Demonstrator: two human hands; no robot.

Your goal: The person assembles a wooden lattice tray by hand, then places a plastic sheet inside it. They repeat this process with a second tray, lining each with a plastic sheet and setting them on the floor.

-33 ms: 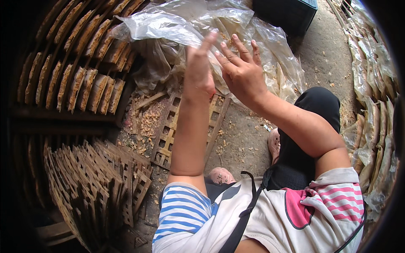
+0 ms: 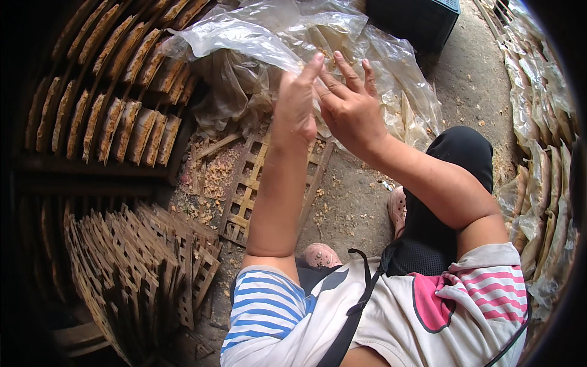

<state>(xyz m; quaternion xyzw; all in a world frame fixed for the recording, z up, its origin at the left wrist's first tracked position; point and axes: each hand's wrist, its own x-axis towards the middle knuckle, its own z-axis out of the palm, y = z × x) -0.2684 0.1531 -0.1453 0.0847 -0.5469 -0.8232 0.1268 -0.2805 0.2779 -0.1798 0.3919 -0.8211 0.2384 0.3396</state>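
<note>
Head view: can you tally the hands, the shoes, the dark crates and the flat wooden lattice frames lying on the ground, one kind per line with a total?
Hands: 2, the left hand and the right hand, raised together, nothing visibly in either grip
Pink shoes: 2
Dark crate: 1
Lattice frame flat on the ground: 1
Total: 6

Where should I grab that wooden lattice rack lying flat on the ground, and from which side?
Take the wooden lattice rack by its near outer rail, probably from the person's side. It lies flat with its far end tucked under the crumpled plastic sheet, and its open slats let fingers hook through. Both hands are raised above it.
</note>
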